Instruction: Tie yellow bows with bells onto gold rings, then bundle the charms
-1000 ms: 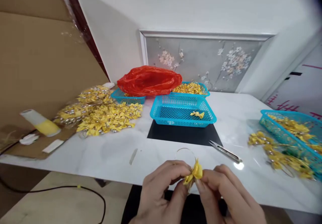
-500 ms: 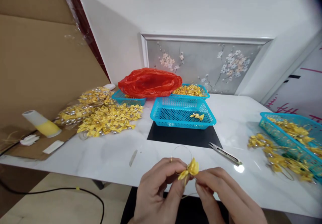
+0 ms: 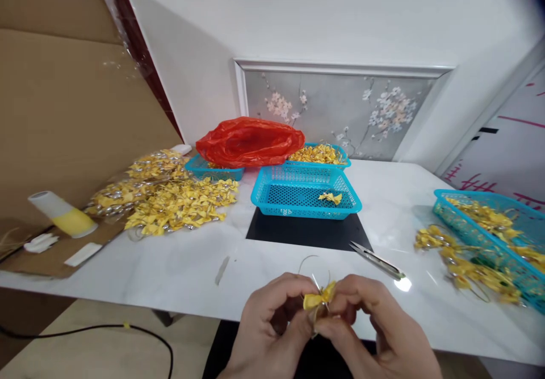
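Note:
A small yellow ribbon bow [image 3: 318,298] is pinched between my two hands just off the table's front edge. My left hand [image 3: 276,322] grips its left side between thumb and forefinger. My right hand [image 3: 370,325] has fingers and thumb closed on its right side. A thin loop of cord [image 3: 307,259] rises behind the bow, and a short bright sliver shows above it; I cannot tell what that is. Beyond my hands, a blue basket [image 3: 306,211] holds a single yellow bow [image 3: 330,198]. Thread snips [image 3: 378,260] lie to the right.
Yellow bow bundles [image 3: 179,203] cover the table's left. Another blue basket [image 3: 472,228] with bows stands at right, loose bows [image 3: 466,265] beside it. A red plastic bag [image 3: 251,143] rests on a basket behind. A grey-and-yellow cylinder [image 3: 63,214] lies far left.
My right hand has rolled over, its fingers curling higher around the bow's right side. The bow has turned and sits slightly lower. The view has shifted a little.

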`<state>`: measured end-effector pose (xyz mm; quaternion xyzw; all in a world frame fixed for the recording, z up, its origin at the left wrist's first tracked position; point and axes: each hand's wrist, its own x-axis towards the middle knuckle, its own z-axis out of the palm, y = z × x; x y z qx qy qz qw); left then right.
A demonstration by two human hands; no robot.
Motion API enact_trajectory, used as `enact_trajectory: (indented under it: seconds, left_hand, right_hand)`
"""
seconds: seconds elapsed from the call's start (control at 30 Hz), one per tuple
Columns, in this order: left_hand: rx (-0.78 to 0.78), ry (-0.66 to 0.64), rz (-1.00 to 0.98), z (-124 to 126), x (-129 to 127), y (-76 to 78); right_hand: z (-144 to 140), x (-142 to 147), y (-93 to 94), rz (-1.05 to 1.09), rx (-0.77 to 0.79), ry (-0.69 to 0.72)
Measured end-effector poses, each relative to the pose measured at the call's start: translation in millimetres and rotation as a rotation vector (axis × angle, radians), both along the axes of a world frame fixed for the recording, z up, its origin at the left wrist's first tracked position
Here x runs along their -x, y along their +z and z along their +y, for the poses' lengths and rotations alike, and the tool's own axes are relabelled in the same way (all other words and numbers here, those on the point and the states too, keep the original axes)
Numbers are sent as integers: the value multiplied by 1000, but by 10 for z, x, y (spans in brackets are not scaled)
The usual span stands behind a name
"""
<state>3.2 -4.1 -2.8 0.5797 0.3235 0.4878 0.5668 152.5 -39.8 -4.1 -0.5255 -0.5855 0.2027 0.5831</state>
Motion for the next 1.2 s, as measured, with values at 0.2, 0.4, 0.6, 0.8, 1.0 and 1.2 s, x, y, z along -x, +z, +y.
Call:
enact_trajectory:
  seconds: [0.2, 0.4, 0.6, 0.8, 1.0, 1.2]
  left_hand:
    - [350, -172, -113, -58, -20, 116]
    - [467, -242, -110, -58, -13, 174]
    - [471, -251, -98, -44, -4, 180]
    - [467, -315, -142, 16, -8, 100]
    - [560, -296, -276, 26, -8, 40]
    - [604, -285, -219, -1, 10, 48]
  right_hand:
    - [177, -291, -15, 393, 315, 387]
    - [225, -138, -58, 928, 466, 848]
    - [204, -112, -33, 965, 428, 872]
    - [227, 26, -185, 1240, 531, 703]
    - [214, 40, -344, 1325, 589, 706]
    - [175, 8, -334, 1235, 515, 794]
